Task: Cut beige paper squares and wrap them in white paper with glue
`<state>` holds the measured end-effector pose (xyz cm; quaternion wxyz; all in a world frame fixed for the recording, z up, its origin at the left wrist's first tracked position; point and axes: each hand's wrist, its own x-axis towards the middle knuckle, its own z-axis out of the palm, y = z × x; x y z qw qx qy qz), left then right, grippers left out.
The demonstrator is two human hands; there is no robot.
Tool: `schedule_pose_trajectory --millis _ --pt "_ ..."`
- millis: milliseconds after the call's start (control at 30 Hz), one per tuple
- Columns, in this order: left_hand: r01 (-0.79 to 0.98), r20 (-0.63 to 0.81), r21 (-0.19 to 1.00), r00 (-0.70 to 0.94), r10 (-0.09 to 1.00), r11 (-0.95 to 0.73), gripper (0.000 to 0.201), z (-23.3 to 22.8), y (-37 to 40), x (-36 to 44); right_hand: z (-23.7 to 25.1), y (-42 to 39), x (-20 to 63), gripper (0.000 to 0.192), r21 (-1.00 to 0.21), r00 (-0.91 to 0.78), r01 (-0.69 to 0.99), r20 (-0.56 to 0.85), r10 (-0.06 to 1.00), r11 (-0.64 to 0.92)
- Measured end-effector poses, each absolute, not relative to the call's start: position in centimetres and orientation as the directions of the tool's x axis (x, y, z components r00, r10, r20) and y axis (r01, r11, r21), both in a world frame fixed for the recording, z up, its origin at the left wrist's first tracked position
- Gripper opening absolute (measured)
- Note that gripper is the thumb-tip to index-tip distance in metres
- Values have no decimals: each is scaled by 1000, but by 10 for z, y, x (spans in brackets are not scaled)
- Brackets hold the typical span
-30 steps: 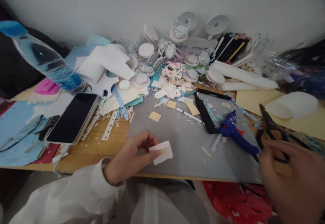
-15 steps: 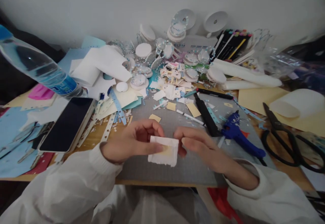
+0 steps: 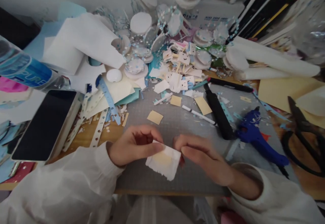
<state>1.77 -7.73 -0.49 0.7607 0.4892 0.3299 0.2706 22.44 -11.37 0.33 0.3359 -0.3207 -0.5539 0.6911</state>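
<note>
A small white piece of paper with torn-looking edges and a yellowish rectangle in its middle is tilted above the grey cutting mat. My left hand pinches its upper edge, thumb on top and fingers curled behind. At the upper right corner, the thumb and bent fingers of my right hand close on the paper. My right fingertips are partly hidden. Beyond my hands lie small yellow paper pieces and a thin white pen.
To the right are a black marker-like tool, a blue glue gun and black-handled scissors. A phone and a water bottle are at the left. Small paper cutouts and white discs crowd the back.
The white paper has tilted, its right side lower. My right fingers have come from beside it onto its corner. The camera view has dipped closer to the table.
</note>
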Motion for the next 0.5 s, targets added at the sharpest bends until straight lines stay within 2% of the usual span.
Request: schedule_pose_trajectory --millis 133,267,367,500 --pt "-100 -168 951 627 760 292 19 -4 -79 18 2 -115 224 21 -930 -572 -231 -107 813 -285" --pt "-137 -138 951 616 775 278 13 -3 -81 18 1 -115 221 10 -876 -615 -293 -135 777 -384" --pt "-167 -118 949 602 790 268 8 -2 -82 19 1 -116 220 10 -864 -624 -308 -132 770 -398" --pt "-186 -79 956 585 807 228 7 -1 -83 20 1 -115 219 14 -901 -610 -268 -114 784 -340"
